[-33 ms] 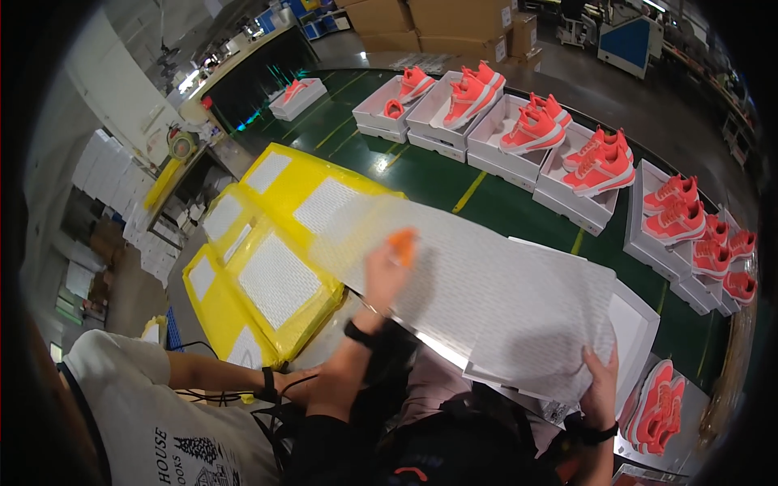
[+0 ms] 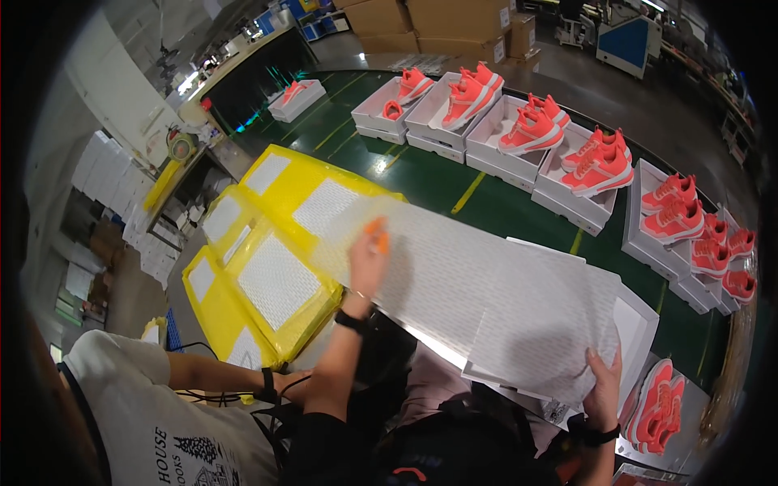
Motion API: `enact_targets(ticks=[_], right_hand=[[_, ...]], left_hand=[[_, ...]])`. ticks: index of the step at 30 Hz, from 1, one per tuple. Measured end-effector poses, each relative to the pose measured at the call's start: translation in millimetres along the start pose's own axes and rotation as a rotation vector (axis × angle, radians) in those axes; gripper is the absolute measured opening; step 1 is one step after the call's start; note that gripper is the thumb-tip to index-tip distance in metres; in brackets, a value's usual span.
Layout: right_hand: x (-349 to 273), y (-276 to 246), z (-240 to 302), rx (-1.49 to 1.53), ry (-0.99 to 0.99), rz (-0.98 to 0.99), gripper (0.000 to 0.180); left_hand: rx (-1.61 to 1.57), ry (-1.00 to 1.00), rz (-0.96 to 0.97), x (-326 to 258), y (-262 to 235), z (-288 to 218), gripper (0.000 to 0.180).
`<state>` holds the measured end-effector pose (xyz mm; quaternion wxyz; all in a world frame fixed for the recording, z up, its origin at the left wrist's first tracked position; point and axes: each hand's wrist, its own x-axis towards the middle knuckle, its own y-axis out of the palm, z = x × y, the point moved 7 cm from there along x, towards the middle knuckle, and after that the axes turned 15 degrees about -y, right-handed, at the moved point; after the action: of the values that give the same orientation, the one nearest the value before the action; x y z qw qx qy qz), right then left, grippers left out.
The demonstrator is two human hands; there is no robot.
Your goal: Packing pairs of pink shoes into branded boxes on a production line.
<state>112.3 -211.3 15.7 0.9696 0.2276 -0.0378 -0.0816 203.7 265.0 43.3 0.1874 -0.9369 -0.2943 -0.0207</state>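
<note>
My left hand [image 2: 367, 263] is closed around a small orange object [image 2: 377, 231], too blurred to identify. It is over the far left part of a long sheet of white patterned wrapping paper [image 2: 454, 259], translucent at that end. Toward the right, the paper lies over an open white shoe box [image 2: 640, 328]. My right hand [image 2: 602, 381] grips the paper's near right edge, thumb on top. A pair of coral sneakers [image 2: 655, 409] rests just right of that hand. Yellow plastic-wrapped stacks of patterned paper [image 2: 279, 279] lie to the left, partly under the sheet's end.
Across the green table [image 2: 438, 182], white boxes [image 2: 506, 162] with coral sneakers [image 2: 531, 130] stand in a curved row. One more box [image 2: 297, 101] is at far left. Close on my left is another person [image 2: 170, 397] in a pale shirt. Brown cartons [image 2: 458, 28] are stacked beyond.
My left hand has moved left along the paper with the orange object. My right hand has shifted slightly to the right with the paper's edge.
</note>
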Motion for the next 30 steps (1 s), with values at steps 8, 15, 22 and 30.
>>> enact_targets(ticks=[8,15,22,30], right_hand=[[15,-63,-1,-0.307,-0.145,-0.118,0.074],[41,-166,24,-0.552,-0.187,-0.213,0.083],[43,-162,62,-1.456,-0.189,-0.11,0.111],[26,-172,112,-2.127,-0.371,-0.128,0.079]], left_hand=[[1.057,-0.27,-0.204,68,-55,155,0.066],[0.352,-0.029,-0.078,13,-5,66,0.034],[0.017,-0.257,-0.018,-24,1,94,0.019],[0.089,-0.179,-0.018,-19,-1,104,0.016]])
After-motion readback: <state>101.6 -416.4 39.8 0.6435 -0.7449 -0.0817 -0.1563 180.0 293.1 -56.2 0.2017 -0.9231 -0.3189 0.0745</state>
